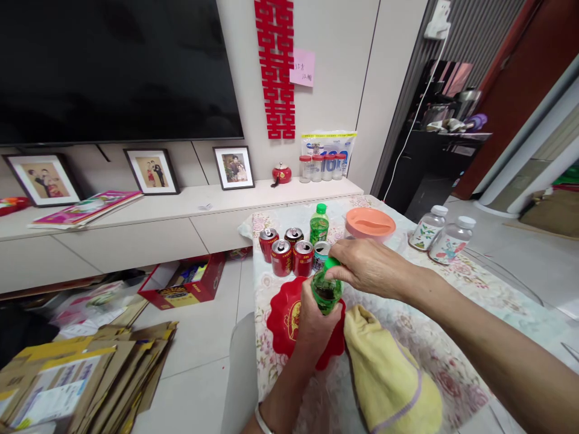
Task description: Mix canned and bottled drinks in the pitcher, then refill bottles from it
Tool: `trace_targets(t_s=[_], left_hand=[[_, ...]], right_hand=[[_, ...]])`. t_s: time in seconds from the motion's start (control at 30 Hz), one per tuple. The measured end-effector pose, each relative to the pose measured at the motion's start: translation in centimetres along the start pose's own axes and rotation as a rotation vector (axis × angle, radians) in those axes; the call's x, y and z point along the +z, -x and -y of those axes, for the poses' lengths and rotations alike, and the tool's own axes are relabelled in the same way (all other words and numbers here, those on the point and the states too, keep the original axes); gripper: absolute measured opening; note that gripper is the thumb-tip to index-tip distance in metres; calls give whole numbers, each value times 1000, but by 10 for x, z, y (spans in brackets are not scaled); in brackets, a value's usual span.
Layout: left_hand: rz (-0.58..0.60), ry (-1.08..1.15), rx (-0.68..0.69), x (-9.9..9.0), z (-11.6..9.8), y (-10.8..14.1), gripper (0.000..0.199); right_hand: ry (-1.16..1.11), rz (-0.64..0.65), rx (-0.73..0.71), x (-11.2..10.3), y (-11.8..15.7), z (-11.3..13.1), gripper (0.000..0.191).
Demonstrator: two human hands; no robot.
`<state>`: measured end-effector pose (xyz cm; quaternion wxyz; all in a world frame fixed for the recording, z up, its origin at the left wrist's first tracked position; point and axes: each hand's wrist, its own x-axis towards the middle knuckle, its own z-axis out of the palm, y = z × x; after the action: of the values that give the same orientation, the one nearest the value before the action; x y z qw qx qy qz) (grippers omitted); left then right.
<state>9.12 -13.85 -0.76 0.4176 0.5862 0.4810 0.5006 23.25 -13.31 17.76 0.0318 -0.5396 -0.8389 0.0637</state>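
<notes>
A green plastic bottle (326, 292) with dark liquid inside is held upright over a red scalloped tray (281, 319). My left hand (313, 325) is wrapped round the bottle's body. Above it, the fingers of my right hand (357, 265) are closed on the green cap (332, 264). Several drink cans stand just behind, among them a red can (303, 259) and a light blue can (321, 255). Another green bottle (319, 226) with a green cap stands behind the cans. A yellow cloth (389, 374) lies beside the tray, under my right forearm.
On the flowered tablecloth (511, 313) are an orange-lidded container (370, 224) and two clear white-capped bottles (452, 240). Red-lidded jars (316, 169) and picture frames (234, 167) line the low cabinet. Flattened cardboard (104, 380) and a red box (185, 286) lie on the floor at left.
</notes>
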Motion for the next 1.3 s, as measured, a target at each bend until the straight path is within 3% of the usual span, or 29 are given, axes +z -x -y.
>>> trace_targets(t_s=[0.1,0.3,0.4,0.47,0.57,0.7,0.83,0.93,1.07,1.17,1.3], left_hand=[[8,10,-2,1,2,-1,53],[-5,12,14,2,4,-1,53],[0,10,3,1,3,-1,53],[7,6,1,0,2,0,53],[13,11,-7,-1,1,0,52],[-10,30,-22,1,0,0,54],[-22,19,-24,3,0,0,53],[-17,5,-4,2,-1,0,52],[-17,15,7,1,-2,0,53],[-5,8,-18,1,-3,0,55],[1,-5,-23,1,-2,0,53]], right_hand=[[-145,-48,-64,-3,4,-11,45],[-327,-31,-284,0,6,-21,33],[-253,-66,-230,6,1,-16,24],[-201,-90,-121,8,0,-13,17],[-221,-107,10,6,2,-13,31],[-414,-121,-165,5,8,-22,41],[-413,-123,-322,12,5,-23,39],[-309,-174,-215,18,0,-18,32],[-341,-189,-66,16,3,-17,58],[-498,-166,-143,14,8,-21,55],[-436,-167,-242,19,6,-21,48]])
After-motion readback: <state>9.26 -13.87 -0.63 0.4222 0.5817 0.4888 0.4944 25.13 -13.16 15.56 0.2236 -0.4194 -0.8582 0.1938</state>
